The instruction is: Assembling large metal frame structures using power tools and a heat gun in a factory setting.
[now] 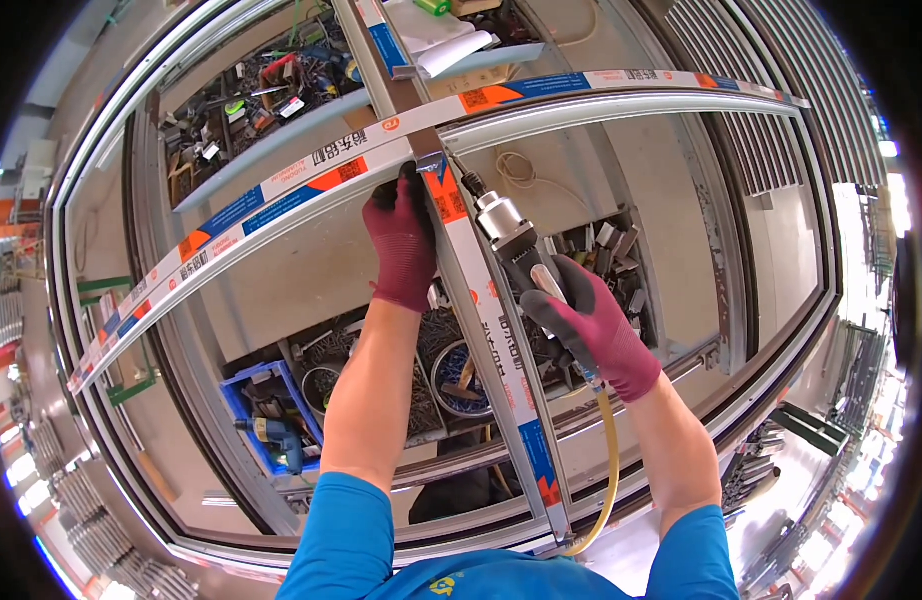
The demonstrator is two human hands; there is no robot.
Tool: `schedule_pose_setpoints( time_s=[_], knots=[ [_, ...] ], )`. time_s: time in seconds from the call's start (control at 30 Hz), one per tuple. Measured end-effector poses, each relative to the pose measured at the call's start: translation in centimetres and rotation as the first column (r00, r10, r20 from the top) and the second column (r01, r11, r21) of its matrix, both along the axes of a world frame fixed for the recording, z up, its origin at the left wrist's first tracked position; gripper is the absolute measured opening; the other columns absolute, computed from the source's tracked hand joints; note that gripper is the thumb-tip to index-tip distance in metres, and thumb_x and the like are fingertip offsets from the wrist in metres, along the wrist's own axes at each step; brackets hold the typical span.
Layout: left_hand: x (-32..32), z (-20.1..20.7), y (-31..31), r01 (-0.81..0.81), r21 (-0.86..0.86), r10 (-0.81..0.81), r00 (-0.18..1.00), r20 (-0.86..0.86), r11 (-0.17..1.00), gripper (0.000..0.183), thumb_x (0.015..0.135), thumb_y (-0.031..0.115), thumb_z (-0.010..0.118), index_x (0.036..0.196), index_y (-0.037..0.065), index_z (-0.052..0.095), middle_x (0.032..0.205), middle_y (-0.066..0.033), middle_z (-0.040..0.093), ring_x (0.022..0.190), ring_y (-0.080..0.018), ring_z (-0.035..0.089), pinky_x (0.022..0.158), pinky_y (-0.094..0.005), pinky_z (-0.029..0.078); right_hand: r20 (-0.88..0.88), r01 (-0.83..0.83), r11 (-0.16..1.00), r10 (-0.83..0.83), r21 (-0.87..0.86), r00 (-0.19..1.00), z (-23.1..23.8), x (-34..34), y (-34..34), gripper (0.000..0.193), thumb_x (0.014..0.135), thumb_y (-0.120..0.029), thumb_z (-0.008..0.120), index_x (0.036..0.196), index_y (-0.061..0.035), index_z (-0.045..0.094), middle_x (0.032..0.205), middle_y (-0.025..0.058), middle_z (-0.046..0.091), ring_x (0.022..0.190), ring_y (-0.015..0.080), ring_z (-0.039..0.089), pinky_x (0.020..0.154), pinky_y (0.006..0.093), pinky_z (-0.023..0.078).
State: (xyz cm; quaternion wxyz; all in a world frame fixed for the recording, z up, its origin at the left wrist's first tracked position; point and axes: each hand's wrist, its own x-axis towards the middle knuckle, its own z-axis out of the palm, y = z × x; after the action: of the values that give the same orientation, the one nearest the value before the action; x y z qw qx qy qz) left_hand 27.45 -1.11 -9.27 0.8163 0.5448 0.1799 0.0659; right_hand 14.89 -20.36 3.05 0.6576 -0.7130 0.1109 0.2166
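My right hand point(609, 325), in a maroon and black glove, is wrapped round a pneumatic drill point(511, 228) with a silver body. Its chuck and bit point up and left toward the joint of two aluminium bars. A yellow air hose point(610, 460) runs down from its handle. My left hand point(405, 240), gloved alike, grips the lengthwise aluminium bar point(489, 330) just below the joint; its fingertips are partly hidden at the bar's edge. The crosswise bar point(326, 165), covered in printed protective film, meets it there.
Under the frame, trays hold loose metal parts point(271, 110). A blue crate point(231, 395) with a teal power drill point(273, 436) stands at lower left, near a round tub of screws point(463, 380). Stacked metal profiles point(751, 70) lie at upper right. The outer frame point(826, 220) surrounds the work.
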Motion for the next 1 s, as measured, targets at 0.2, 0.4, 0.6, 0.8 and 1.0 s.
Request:
schedule_pose_setpoints(
  time_s=[0.2,0.4,0.6,0.8,1.0],
  knots=[
    [-0.1,-0.9,0.3,0.006,-0.003,-0.006,1.0,0.02,1.0,0.023,0.103,0.017,0.066,0.109,-0.005,0.071,0.094,-0.0055,0.073,0.08,-0.011,0.061,0.071,-0.0299,0.049,-0.069,0.035,0.998,-0.032,0.042,0.997,0.3,-0.1,-0.4,0.052,0.095,-0.042,0.076,0.124,-0.0024,0.06,0.091,-0.0039,0.061,0.073,0.0012,0.052,0.06,0.0209,0.042],
    [0.0,-1.0,0.1,-0.001,-0.032,0.001,1.0,0.019,0.999,0.024,0.104,0.016,0.065,0.113,-0.006,0.071,0.099,-0.0069,0.074,0.085,-0.0119,0.064,0.077,-0.0302,0.051,-0.028,0.013,0.999,-0.012,0.045,1.0,-0.1,0.3,-0.6,0.052,0.095,-0.044,0.076,0.123,-0.0029,0.059,0.086,-0.005,0.06,0.066,0.0008,0.051,0.054,0.0206,0.041],
    [0.0,-0.8,0.4,0.009,-0.051,-0.008,1.0,0.018,0.999,0.025,0.104,0.014,0.064,0.115,-0.007,0.07,0.104,-0.0076,0.075,0.089,-0.013,0.066,0.08,-0.0302,0.052,0.019,-0.003,0.999,0.003,-0.048,1.0,-0.1,0.9,0.0,0.052,0.098,-0.049,0.071,0.12,-0.0043,0.06,0.084,-0.0066,0.058,0.062,-0.0004,0.05,0.052,0.0201,0.041],
    [-0.1,-1.0,0.3,0.005,-0.071,-0.004,1.0,0.021,0.997,0.025,0.104,0.012,0.063,0.117,-0.007,0.07,0.106,-0.0085,0.075,0.091,-0.0136,0.067,0.082,-0.0304,0.053,-0.132,0.041,0.998,-0.047,-0.048,0.99,1.8,1.2,0.9,0.051,0.099,-0.053,0.068,0.118,-0.0061,0.06,0.081,-0.008,0.056,0.061,-0.0017,0.049,0.049,0.0172,0.039],
    [-0.1,-1.2,0.4,0.02,-0.075,-0.016,0.999,0.049,0.997,0.025,0.104,0.011,0.062,0.119,-0.007,0.069,0.107,-0.0086,0.075,0.092,-0.0141,0.067,0.083,-0.0307,0.053,-0.071,0.061,0.996,-0.066,-0.067,0.995,1.1,0.9,1.1,0.044,0.101,-0.048,0.067,0.116,-0.0063,0.061,0.078,-0.0085,0.054,0.059,-0.0015,0.049,0.047,0.0174,0.037]
  ],
)
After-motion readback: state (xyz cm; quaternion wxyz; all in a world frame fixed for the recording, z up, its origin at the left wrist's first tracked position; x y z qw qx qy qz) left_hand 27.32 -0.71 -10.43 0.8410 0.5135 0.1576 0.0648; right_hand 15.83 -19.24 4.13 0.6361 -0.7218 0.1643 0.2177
